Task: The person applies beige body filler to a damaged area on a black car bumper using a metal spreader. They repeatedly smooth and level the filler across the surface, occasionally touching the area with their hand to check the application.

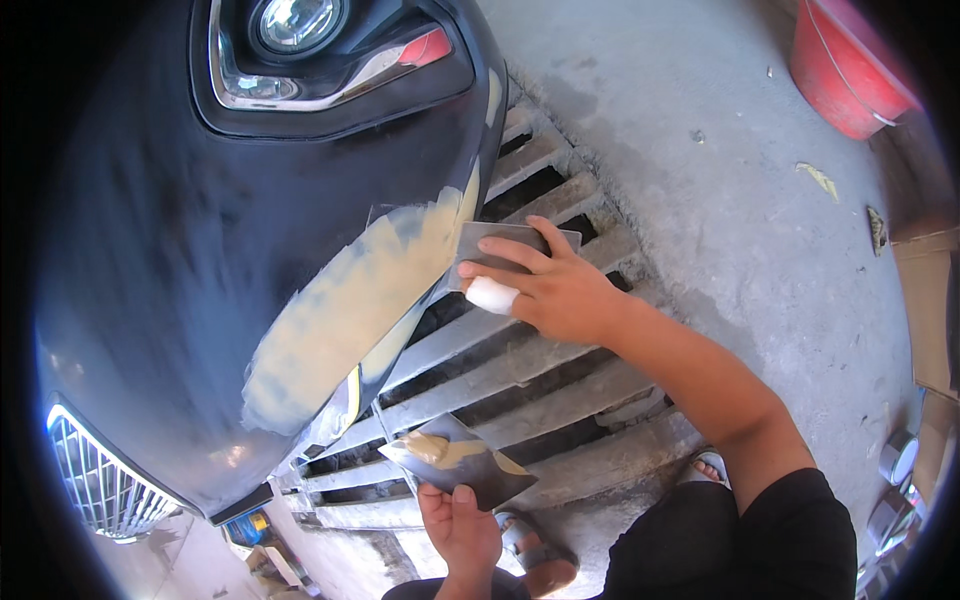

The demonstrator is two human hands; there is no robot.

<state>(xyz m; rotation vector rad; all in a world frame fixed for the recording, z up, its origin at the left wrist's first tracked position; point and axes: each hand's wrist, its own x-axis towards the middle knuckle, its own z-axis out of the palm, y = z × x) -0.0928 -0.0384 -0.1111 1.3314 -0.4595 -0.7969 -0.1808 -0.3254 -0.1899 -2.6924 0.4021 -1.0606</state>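
Observation:
A broad smear of beige putty (350,300) covers the corner of a dark car bumper (190,230), running up toward the bumper's edge. My right hand (565,290) grips a flat grey putty spreader (476,238) whose left edge meets the upper right end of the smear. White wrapping (492,295) covers one finger of that hand. Lower down, my left hand (463,525) pinches the near edge of a dark, thin plate (488,478) between thumb and fingers. A lump of beige putty (426,448) lies on the plate, with more smeared along its edges.
Above the smear is a headlight (335,95); a chrome grille (105,480) sits at lower left. Slatted concrete grating (545,375) lies beneath my hands. A red bucket (850,75), cardboard box (925,310) and round can (899,457) stand along the right side.

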